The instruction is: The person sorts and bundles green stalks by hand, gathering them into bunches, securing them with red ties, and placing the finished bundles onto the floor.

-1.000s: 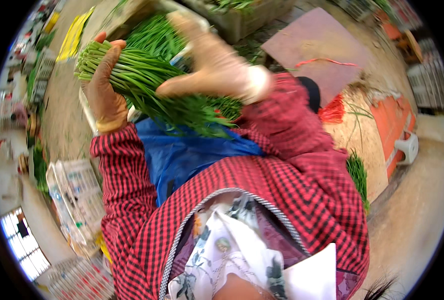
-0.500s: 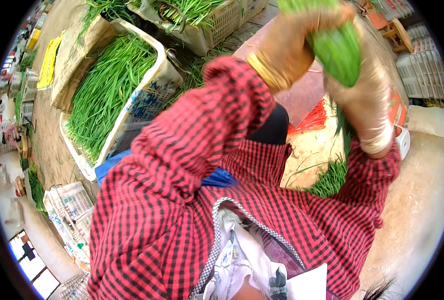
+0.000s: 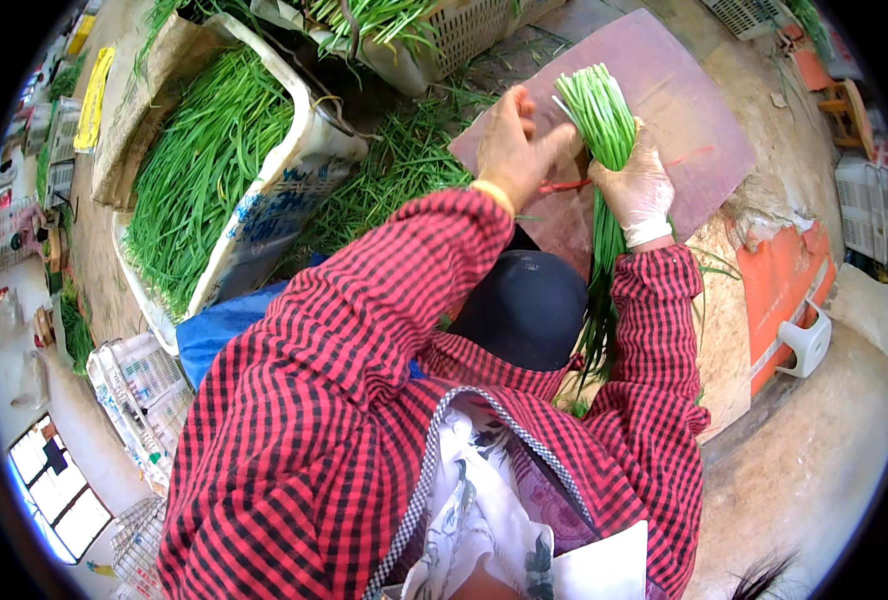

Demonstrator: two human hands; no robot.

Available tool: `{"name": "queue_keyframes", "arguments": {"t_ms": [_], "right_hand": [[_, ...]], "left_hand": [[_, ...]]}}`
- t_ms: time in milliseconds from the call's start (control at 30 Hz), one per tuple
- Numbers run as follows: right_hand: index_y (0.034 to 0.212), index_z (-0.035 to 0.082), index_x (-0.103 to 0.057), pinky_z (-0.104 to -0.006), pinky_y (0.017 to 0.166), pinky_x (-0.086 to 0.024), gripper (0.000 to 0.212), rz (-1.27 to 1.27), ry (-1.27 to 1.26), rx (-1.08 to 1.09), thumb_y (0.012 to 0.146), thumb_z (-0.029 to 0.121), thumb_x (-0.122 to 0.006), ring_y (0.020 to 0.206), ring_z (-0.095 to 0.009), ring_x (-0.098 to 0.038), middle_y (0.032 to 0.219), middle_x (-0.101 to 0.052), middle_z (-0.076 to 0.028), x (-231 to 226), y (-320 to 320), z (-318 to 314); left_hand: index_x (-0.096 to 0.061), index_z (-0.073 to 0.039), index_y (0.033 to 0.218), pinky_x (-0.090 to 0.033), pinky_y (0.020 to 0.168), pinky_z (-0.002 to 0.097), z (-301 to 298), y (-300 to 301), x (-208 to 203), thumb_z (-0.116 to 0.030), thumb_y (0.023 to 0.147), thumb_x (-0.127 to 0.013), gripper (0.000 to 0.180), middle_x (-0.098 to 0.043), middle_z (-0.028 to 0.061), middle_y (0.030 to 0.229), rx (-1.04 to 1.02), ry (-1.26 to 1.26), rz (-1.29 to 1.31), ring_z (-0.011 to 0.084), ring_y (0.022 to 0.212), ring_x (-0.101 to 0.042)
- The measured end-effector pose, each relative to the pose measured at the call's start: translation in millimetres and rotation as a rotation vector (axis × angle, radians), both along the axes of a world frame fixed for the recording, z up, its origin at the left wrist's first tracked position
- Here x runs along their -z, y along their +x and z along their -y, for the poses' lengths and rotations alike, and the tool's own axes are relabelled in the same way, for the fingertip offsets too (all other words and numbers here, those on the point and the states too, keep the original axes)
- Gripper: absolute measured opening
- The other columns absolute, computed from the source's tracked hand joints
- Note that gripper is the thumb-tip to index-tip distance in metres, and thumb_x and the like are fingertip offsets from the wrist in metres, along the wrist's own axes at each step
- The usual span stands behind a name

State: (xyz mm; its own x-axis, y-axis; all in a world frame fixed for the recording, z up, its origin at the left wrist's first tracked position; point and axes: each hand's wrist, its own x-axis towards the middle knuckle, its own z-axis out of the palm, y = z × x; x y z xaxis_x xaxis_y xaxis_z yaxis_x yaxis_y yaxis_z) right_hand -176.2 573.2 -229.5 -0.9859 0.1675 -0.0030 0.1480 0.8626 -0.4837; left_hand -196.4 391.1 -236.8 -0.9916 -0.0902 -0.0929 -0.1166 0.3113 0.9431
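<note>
1. Green bunch (image 3: 604,115) of stalks is over the pink board (image 3: 699,110), your right hand (image 3: 636,195) closed around it.
2. Your left hand (image 3: 512,150), half open, seemingly empty, is just beside the bunch.
3. Further left, a white basket (image 3: 309,150) holds green leaves (image 3: 204,160).

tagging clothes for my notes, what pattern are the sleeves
The sleeves are red and black check, clearest in the head view.
</note>
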Motion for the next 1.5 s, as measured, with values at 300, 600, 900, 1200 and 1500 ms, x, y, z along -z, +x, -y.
{"name": "queue_keyframes", "arguments": {"t_ms": [300, 600, 900, 1200, 1500], "right_hand": [[0.143, 0.005, -0.038, -0.0476, 0.084, -0.052, 0.088, 0.053, 0.003, -0.150, 0.071, 0.036, -0.077, 0.099, -0.039, -0.066, 0.114, -0.063, -0.025, -46, -4, 31], [0.131, 0.000, -0.048, -0.0331, 0.091, -0.047, 0.057, -0.158, -0.397, -0.183, 0.082, 0.010, -0.074, 0.102, -0.019, -0.061, 0.114, -0.064, -0.009, 12, -10, -6], [0.150, 0.001, -0.028, -0.0406, 0.108, -0.038, 0.091, -0.117, 0.009, -0.099, 0.080, 0.028, -0.079, 0.132, -0.035, -0.046, 0.145, -0.044, -0.024, 4, -8, 6], [0.150, 0.002, -0.029, -0.0393, 0.109, -0.036, 0.088, -0.113, 0.059, -0.069, 0.080, 0.023, -0.079, 0.130, -0.034, -0.049, 0.143, -0.048, -0.021, -4, -5, 13], [0.150, 0.006, -0.031, -0.0370, 0.108, -0.036, 0.078, -0.108, -0.058, -0.040, 0.085, 0.014, -0.073, 0.128, -0.027, -0.050, 0.142, -0.050, -0.017, -7, 3, 14]], "left_hand": [[-0.068, -0.012, 0.084, -0.051, 0.070, 0.0450, 11, 41, 2, -0.021, 0.075, -0.063, 0.014, -0.064, 0.0108, 0.083, 0.525, -0.573, -0.328, 0.0316, 0.081, -0.064], [-0.069, -0.014, 0.091, -0.051, 0.079, 0.0419, 12, 60, 10, -0.028, 0.078, -0.064, 0.019, -0.063, 0.0091, 0.092, 0.587, -0.552, -0.408, 0.0290, 0.092, -0.063], [-0.065, -0.009, 0.103, -0.051, 0.082, 0.0437, 121, 11, -66, -0.033, 0.082, -0.063, 0.032, -0.063, 0.0119, 0.098, 0.466, -0.262, -0.470, 0.0329, 0.093, -0.062], [-0.032, 0.004, 0.146, -0.022, 0.119, 0.0437, 394, -82, -49, -0.070, 0.069, -0.071, 0.114, -0.034, 0.0256, 0.151, 0.007, -1.161, 0.043, 0.0373, 0.143, -0.029], [-0.013, -0.010, 0.156, -0.021, 0.120, 0.0456, 431, -153, -31, -0.066, 0.068, -0.075, 0.122, -0.018, 0.0166, 0.161, 0.255, -1.217, 0.566, 0.0311, 0.149, -0.017]]}}
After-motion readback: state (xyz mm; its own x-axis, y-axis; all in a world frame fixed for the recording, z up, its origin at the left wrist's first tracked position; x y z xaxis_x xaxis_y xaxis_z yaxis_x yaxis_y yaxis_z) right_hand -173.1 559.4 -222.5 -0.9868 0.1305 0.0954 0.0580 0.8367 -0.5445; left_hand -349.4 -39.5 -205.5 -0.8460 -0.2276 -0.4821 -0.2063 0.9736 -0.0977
